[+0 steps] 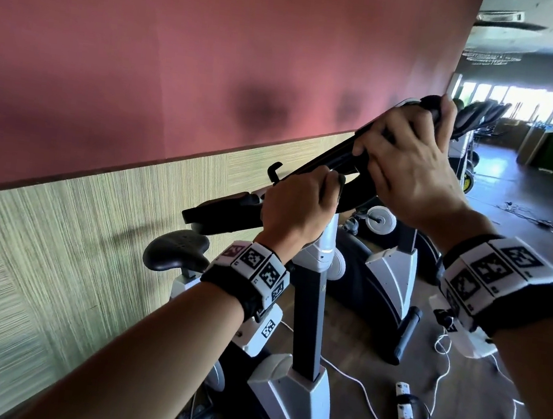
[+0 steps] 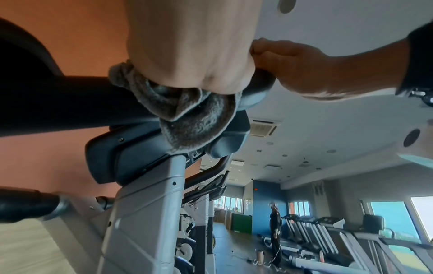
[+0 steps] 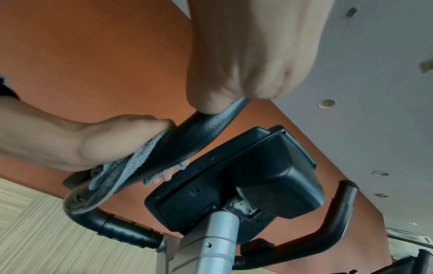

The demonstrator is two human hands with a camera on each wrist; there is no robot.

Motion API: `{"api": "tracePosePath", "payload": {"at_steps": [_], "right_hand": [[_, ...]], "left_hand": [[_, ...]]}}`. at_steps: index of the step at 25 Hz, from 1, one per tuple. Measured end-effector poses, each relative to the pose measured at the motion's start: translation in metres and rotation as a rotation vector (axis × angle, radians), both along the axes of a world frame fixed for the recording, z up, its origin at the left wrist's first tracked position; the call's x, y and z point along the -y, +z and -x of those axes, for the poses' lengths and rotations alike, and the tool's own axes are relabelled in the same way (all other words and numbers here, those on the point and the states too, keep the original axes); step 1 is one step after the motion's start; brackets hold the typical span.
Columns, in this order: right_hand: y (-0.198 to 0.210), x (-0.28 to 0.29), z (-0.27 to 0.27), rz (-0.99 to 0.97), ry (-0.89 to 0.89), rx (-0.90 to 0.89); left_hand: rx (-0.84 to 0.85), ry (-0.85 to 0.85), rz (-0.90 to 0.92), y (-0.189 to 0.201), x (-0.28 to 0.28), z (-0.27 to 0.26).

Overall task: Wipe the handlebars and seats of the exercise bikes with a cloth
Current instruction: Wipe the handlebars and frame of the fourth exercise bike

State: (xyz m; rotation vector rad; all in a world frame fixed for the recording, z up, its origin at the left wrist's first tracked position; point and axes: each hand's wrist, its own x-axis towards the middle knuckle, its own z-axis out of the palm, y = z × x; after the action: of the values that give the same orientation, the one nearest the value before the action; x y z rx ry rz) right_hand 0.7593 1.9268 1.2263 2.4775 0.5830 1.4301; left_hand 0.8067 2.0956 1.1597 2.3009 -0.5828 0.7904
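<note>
Exercise bike (image 1: 305, 333) is being positioned beside wall (image 1: 147, 57). Handlebar (image 3: 199, 140) is being gripped by both hands. Grey cloth (image 2: 187, 118) is being wrapped round bar under L hand (image 1: 294, 208), fingers curled. R hand (image 1: 411, 166) fingers are being curled on bare bar, adjacent.

Place: a gym, I'd say.
Near me: exercise bikes (image 1: 294, 314) lined along the red wall (image 1: 183, 43).
Far right: a row of treadmills (image 2: 328, 239) beside big windows (image 2: 393, 218).
</note>
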Motion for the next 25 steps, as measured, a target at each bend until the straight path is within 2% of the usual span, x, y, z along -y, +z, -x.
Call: {"api": "tracePosePath", "payload": {"at_steps": [8, 14, 25], "right_hand": [[0.0, 0.0, 0.0, -0.007, 0.004, -0.001], [-0.001, -0.002, -0.001, -0.026, 0.009, 0.009], [-0.003, -0.005, 0.0, -0.045, -0.006, 0.01]], "left_hand": [[-0.005, -0.045, -0.025, 0.007, 0.009, 0.0], [0.097, -0.043, -0.027, -0.004, 0.003, -0.006], [0.187, -0.092, 0.081, -0.017, -0.005, -0.015]]}}
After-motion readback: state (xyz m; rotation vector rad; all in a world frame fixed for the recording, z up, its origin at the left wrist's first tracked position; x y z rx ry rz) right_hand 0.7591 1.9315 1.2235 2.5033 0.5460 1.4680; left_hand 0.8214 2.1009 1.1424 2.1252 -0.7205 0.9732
